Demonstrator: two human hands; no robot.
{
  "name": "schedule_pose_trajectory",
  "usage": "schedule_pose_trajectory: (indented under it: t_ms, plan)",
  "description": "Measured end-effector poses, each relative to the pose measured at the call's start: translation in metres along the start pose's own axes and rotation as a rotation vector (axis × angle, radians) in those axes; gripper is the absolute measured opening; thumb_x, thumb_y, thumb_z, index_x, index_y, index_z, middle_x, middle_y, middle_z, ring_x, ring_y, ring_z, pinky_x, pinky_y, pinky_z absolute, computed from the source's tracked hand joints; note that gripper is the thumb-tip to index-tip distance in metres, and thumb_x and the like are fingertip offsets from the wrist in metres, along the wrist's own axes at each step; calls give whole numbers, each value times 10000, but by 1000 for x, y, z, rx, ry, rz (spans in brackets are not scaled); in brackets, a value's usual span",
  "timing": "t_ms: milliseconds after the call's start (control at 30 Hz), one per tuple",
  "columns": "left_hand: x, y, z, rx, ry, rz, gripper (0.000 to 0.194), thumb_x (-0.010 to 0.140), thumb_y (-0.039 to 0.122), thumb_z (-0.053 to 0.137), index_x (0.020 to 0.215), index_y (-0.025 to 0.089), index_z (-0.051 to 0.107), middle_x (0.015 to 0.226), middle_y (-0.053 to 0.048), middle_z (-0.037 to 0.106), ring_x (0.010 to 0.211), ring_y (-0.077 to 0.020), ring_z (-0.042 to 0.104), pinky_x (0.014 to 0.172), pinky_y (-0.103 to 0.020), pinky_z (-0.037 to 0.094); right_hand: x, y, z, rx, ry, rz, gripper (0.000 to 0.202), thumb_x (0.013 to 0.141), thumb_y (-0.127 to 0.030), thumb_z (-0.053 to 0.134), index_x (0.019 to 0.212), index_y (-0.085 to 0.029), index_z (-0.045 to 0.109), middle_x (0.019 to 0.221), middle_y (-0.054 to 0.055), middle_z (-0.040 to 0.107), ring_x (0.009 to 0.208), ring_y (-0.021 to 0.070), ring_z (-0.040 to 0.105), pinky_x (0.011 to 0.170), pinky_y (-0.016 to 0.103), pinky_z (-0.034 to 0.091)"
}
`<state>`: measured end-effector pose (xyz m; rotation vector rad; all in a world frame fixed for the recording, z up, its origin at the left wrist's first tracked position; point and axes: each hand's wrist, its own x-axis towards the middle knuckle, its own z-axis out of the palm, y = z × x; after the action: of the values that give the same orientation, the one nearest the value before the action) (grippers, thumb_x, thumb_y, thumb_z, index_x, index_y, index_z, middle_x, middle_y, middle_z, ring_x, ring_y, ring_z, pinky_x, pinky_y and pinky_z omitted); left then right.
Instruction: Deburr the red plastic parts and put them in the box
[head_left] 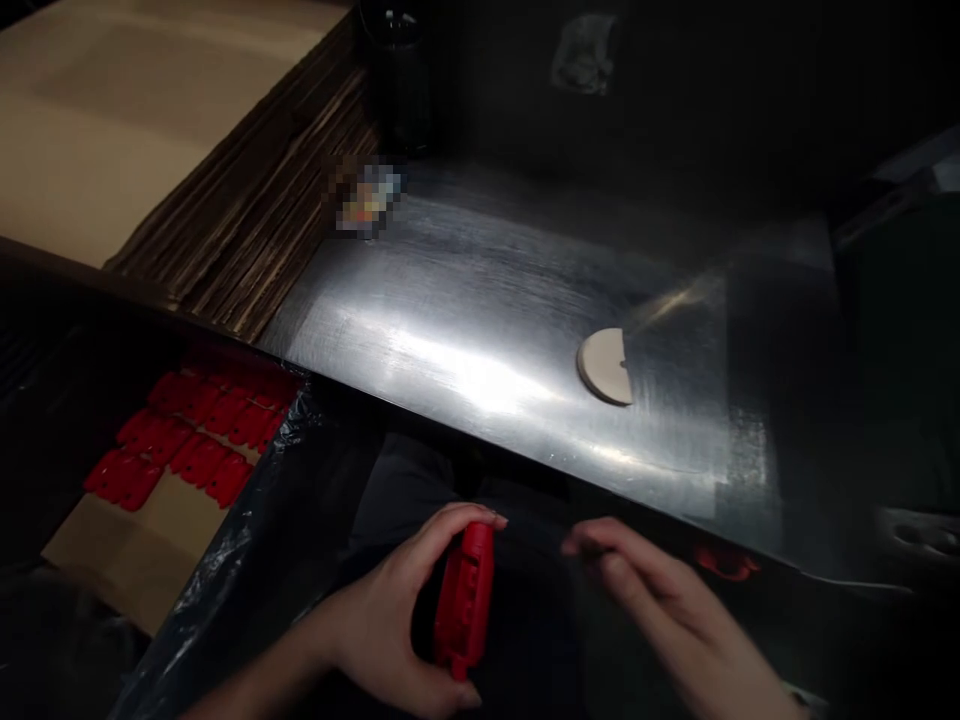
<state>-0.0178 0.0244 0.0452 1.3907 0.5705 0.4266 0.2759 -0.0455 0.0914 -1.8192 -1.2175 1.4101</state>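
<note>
My left hand (394, 620) is closed on a hollow red plastic part (466, 600), thumb at its lower end and fingers at its upper end. The part is held upright above my lap, its ribbed inner side showing. To the right, apart from that part, my right hand (660, 610) hovers just off the metal table's front edge. Its fingers are loosely bent, with a gap to the thumb, and nothing shows between them. The fingertips are slightly blurred.
A half-round pale piece (606, 367) lies on the shiny metal table (450, 290). Stacked cardboard sheets (247, 190) stand at the back left. Several red plastic parts (202, 430) lie in rows on cardboard in a plastic-lined box at left. Another red object (726, 562) sits below the table edge.
</note>
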Motion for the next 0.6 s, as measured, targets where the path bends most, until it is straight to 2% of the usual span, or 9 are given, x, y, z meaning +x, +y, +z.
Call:
schedule_pose_trajectory:
  t_ms: [67, 133, 200, 300, 433, 600]
  plan:
    - [1, 4, -3, 30, -18, 26, 1187, 581, 258, 972, 1625, 259, 408, 1624, -177, 535, 1511, -432, 524, 1294, -553, 412, -3, -10, 22, -25, -120, -18, 371, 1096, -591, 523, 978, -295, 713, 886, 9, 733, 824, 199, 716, 741, 259, 594]
    - [1, 5, -4, 70, -29, 65, 1215, 590, 272, 989, 1641, 276, 380, 1640, -171, 526, 1525, -437, 512, 1301, -561, 406, -2, -23, 35, -64, -179, -66, 342, 1129, -524, 481, 955, -301, 674, 917, -8, 740, 870, 191, 725, 769, 249, 581]
    - [-2, 4, -5, 114, -35, 102, 1246, 603, 278, 997, 1661, 297, 341, 1660, -168, 508, 1539, -440, 499, 1301, -568, 409, 1, -35, 42, -106, -217, -140, 322, 1149, -470, 441, 978, -308, 660, 984, -18, 763, 920, 190, 739, 814, 259, 578]
    - [-7, 3, -4, 162, -33, 132, 1283, 609, 299, 1003, 1680, 320, 298, 1672, -172, 492, 1544, -446, 494, 1293, -583, 424, 7, -46, 47, -191, -271, -216, 351, 1176, -394, 373, 964, -290, 632, 927, -31, 746, 838, 169, 731, 778, 269, 554]
    - [-10, 9, -4, 218, 5, 139, 1276, 605, 306, 1008, 1672, 322, 310, 1660, -169, 502, 1517, -443, 527, 1282, -566, 450, 11, -47, 51, -327, -249, -294, 349, 1178, -340, 382, 930, -268, 616, 869, -25, 730, 765, 161, 713, 662, 276, 503]
    - [-10, 11, -2, 196, 22, 140, 1313, 576, 318, 1020, 1675, 327, 303, 1641, -148, 534, 1499, -426, 550, 1269, -523, 476, 10, -47, 52, -365, -200, -384, 317, 1168, -290, 416, 921, -269, 614, 867, -21, 750, 751, 149, 731, 598, 259, 482]
